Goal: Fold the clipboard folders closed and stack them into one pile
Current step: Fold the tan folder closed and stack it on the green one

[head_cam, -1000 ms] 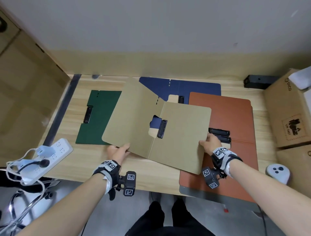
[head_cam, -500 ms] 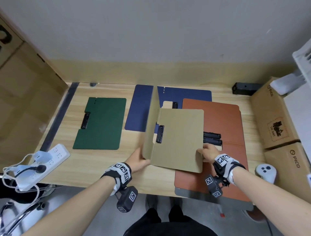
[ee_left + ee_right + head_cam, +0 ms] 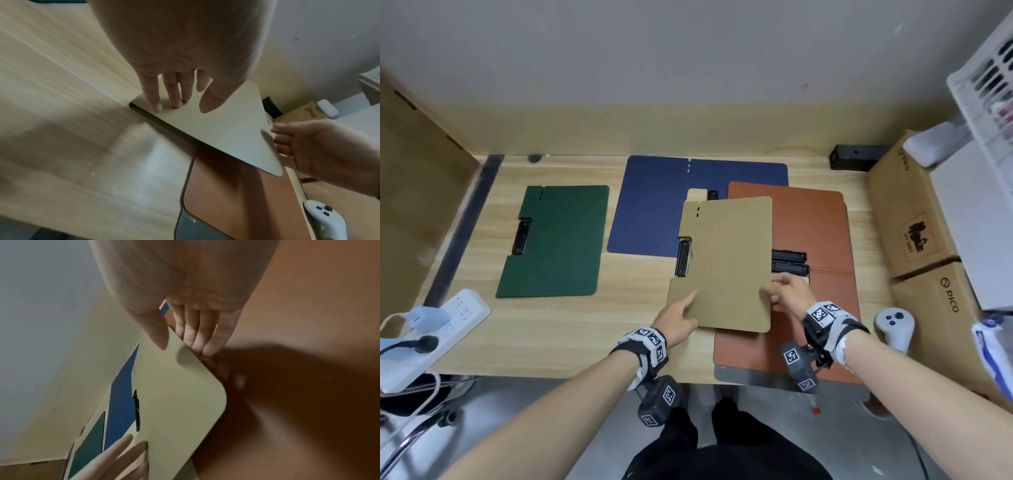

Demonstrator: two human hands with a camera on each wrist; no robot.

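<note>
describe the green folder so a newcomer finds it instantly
Start at the wooden desk and look to its left half, past the white power strip. The green folder lies there closed and alone, touching no other folder, with a black clip on its left edge.

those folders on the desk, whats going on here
A person is closing the tan folder: the left hand presses flat on its cover, the right hand pinches its right edge. It partly overlaps the open brown folder and blue folder. The green folder lies closed, apart on the left. Nothing is stacked yet.
</note>
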